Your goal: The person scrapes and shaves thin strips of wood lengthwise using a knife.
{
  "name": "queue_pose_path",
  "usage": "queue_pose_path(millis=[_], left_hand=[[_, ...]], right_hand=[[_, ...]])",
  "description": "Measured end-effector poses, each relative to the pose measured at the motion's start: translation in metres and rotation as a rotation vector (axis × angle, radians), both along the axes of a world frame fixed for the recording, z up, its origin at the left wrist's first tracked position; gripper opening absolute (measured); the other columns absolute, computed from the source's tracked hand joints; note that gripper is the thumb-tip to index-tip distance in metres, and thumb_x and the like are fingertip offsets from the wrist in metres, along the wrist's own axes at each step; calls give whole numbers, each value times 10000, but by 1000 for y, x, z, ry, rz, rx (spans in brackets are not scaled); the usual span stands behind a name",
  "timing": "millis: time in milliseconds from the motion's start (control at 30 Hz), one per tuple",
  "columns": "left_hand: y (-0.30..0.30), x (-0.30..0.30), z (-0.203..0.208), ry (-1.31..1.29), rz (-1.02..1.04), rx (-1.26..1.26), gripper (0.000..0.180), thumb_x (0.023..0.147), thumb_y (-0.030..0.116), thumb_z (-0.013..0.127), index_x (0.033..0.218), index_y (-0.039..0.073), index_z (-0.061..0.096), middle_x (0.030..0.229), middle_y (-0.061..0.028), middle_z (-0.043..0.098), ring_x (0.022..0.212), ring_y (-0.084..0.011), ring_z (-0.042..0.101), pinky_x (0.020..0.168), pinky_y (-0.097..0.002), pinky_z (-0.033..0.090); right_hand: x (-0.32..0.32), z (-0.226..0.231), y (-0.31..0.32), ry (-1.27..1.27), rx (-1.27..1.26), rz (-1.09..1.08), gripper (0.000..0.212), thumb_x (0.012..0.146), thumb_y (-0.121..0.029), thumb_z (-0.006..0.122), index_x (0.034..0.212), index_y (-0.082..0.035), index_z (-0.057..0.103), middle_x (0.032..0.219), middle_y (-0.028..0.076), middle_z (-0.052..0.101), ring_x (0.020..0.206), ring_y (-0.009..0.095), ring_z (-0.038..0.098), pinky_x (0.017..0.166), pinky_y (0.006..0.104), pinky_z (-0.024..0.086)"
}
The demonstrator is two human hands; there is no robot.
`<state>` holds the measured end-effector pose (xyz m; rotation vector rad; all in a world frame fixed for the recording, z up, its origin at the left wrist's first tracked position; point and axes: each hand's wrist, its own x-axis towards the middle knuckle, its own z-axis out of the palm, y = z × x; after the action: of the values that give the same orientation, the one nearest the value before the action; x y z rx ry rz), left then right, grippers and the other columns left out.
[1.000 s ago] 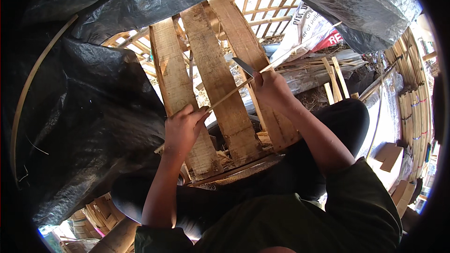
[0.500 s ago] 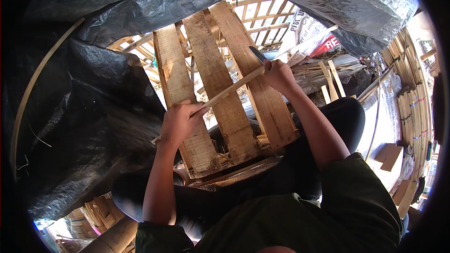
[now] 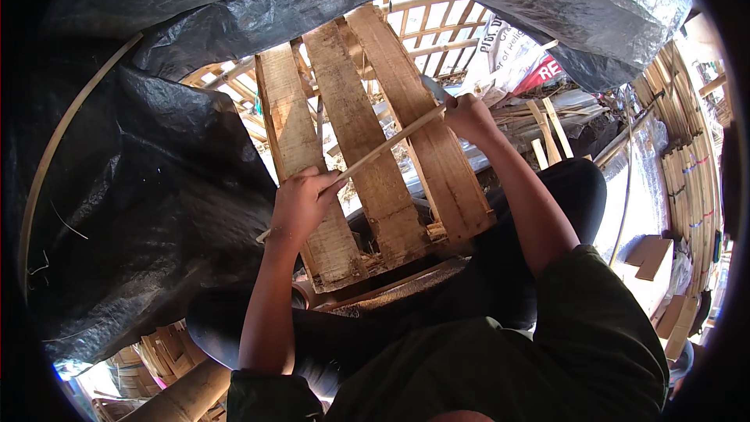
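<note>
A long thin bamboo strip slants over a slatted wooden stand in front of me. My left hand is closed round its lower part, and the tail end pokes out beside my wrist. My right hand is closed on a knife, whose grey blade points up and left from the fist. The knife's handle is hidden in my fingers. The blade lies close to the strip where it meets my right hand; whether it touches is unclear. Beyond that hand the strip seems to run on toward the upper right.
Black plastic sheeting hangs at left and over the top. A bamboo lattice stands behind the stand. Bundled bamboo strips line the far right, near a cardboard box. A thick bamboo pole lies at lower left.
My right hand, with the knife, has shifted slightly right and down. The blade now shows paler and at a different tilt. My left hand stays nearly in place on the strip.
</note>
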<state>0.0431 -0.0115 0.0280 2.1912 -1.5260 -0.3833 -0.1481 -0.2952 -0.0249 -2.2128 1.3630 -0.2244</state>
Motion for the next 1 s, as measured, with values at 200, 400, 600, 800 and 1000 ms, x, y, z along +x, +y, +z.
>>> queue_pose_path(millis=[200,400,600,800,1000], left_hand=[[1,7,0,92,29,-13,205,879,292,669,975,119,723,729,-109,550,673,-305,602,613,-405,466],[-2,1,0,25,19,12,209,885,293,663,966,110,721,745,-113,562,687,-306,613,604,-405,468],[5,-1,-5,-14,20,-80,181,884,285,666,922,119,726,748,-96,569,666,-301,622,586,-404,481],[1,-8,-4,-87,54,-26,141,838,255,700,868,119,720,759,-72,591,706,-284,635,594,-392,495],[-17,-11,-5,-170,28,-71,132,833,247,701,914,148,733,746,-44,582,716,-236,638,607,-362,504]], right_hand=[[22,-5,56,-77,-47,-4,455,942,-365,466,823,18,680,803,268,669,795,445,664,742,498,536],[10,-3,25,32,-112,-58,511,958,-375,438,781,44,670,763,286,655,771,459,658,708,510,530],[11,44,67,62,78,111,462,946,-328,502,762,69,650,768,319,627,794,498,627,713,533,497],[0,43,55,22,2,132,364,978,-243,457,926,83,609,809,314,624,809,485,610,751,530,471],[-7,52,45,-56,-86,181,326,951,-182,492,806,72,634,740,296,630,752,461,630,700,521,488]])
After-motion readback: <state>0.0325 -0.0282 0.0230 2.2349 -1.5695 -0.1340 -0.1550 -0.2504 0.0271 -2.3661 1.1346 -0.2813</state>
